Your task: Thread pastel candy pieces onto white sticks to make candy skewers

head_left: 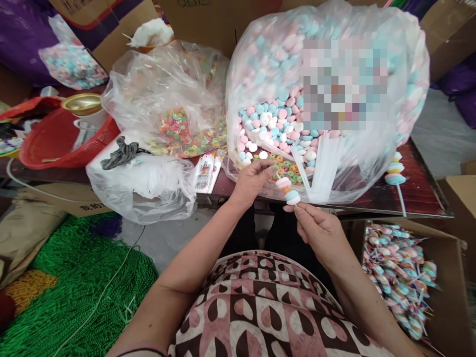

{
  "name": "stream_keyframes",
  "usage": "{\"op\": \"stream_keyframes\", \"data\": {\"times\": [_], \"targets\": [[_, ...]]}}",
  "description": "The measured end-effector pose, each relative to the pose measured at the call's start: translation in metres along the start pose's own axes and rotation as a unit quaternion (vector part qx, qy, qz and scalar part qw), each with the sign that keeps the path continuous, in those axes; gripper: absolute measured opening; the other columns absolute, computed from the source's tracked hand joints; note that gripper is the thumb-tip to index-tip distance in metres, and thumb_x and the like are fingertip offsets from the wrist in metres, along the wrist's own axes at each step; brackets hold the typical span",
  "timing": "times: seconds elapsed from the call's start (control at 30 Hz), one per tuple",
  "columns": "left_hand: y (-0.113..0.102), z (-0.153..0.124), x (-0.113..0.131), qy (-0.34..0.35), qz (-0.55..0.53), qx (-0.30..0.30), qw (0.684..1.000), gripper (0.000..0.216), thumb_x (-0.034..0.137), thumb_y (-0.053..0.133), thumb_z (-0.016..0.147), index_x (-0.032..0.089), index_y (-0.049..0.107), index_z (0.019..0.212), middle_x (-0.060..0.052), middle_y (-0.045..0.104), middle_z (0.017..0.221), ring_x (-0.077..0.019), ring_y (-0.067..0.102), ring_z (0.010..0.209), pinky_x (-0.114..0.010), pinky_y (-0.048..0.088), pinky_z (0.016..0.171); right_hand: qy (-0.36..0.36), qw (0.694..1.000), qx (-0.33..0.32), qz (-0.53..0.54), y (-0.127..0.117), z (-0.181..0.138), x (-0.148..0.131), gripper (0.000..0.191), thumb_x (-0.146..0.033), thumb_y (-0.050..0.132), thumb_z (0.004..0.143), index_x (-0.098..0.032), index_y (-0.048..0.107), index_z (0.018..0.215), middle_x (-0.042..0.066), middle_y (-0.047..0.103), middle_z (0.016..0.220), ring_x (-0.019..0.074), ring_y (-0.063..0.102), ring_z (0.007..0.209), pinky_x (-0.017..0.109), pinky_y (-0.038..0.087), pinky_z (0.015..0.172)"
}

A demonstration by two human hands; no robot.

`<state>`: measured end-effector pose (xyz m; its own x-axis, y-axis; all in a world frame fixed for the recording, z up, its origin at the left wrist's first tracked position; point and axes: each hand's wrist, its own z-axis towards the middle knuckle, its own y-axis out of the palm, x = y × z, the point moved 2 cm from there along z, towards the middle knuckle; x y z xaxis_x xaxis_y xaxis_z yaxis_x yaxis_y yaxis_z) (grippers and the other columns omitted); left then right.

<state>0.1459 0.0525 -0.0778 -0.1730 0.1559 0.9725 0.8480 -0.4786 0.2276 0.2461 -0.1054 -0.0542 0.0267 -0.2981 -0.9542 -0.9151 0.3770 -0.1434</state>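
Observation:
My right hand (320,230) pinches a thin white stick that carries a short stack of candies (289,191): pink, orange, blue and white pieces. My left hand (255,179) is closed in a pinch at the upper end of that stack, fingertips on the top piece. Both hands are at the mouth of a big clear bag of pink, blue and white round candies (275,119). Loose ring-shaped candies (288,166) and a bundle of white sticks (325,161) lie in the bag's opening.
A second clear bag of coloured ring candies (178,129) sits to the left, beside a red basket (55,144) and a white bag (141,183). A finished candy stick (394,173) lies on the dark table. A carton of wrapped candy sticks (397,277) stands lower right. Green cord (74,282) lies lower left.

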Motion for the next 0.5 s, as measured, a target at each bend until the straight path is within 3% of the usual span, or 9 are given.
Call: {"op": "stream_keyframes", "data": {"times": [0.07, 0.2, 0.33, 0.5], "targets": [[0.000, -0.003, -0.001, 0.050, 0.094, 0.012, 0.994, 0.026, 0.040, 0.069, 0.080, 0.022, 0.071, 0.099, -0.001, 0.068, 0.092, -0.0104, 0.058, 0.070, -0.022, 0.047, 0.056, 0.005, 1.000, 0.005, 0.001, -0.001, -0.001, 0.001, 0.040, -0.047, 0.056, 0.088, -0.013, 0.074, 0.099, -0.008, 0.037, 0.040, 0.0079, 0.033, 0.037, 0.021, 0.023, 0.041], [0.002, -0.009, -0.001, 0.160, 0.235, 0.052, 0.957, 0.019, 0.034, 0.063, 0.086, 0.022, 0.071, 0.098, -0.005, 0.070, 0.103, -0.0165, 0.063, 0.096, -0.029, 0.051, 0.085, -0.029, 0.999, 0.029, -0.030, -0.002, -0.003, -0.001, 0.039, -0.046, 0.055, 0.089, -0.014, 0.075, 0.099, -0.007, 0.039, 0.042, 0.0092, 0.035, 0.038, 0.022, 0.026, 0.041], [0.005, -0.012, -0.005, 0.147, 0.235, 0.082, 0.957, 0.020, 0.034, 0.062, 0.087, 0.021, 0.070, 0.099, -0.005, 0.070, 0.099, -0.0161, 0.064, 0.091, -0.029, 0.051, 0.084, -0.067, 0.993, 0.036, -0.093, 0.000, -0.005, -0.002, 0.039, -0.045, 0.053, 0.091, -0.015, 0.075, 0.101, -0.006, 0.040, 0.042, 0.0107, 0.036, 0.039, 0.024, 0.027, 0.041], [0.007, -0.016, 0.001, 0.188, 0.238, 0.080, 0.950, 0.016, 0.031, 0.060, 0.088, 0.021, 0.071, 0.093, -0.005, 0.070, 0.096, -0.0169, 0.063, 0.095, -0.032, 0.049, 0.092, -0.050, 0.997, 0.029, -0.055, 0.001, -0.001, 0.002, 0.038, -0.046, 0.052, 0.091, -0.014, 0.073, 0.097, -0.006, 0.039, 0.044, 0.0097, 0.035, 0.040, 0.023, 0.026, 0.041]]}}
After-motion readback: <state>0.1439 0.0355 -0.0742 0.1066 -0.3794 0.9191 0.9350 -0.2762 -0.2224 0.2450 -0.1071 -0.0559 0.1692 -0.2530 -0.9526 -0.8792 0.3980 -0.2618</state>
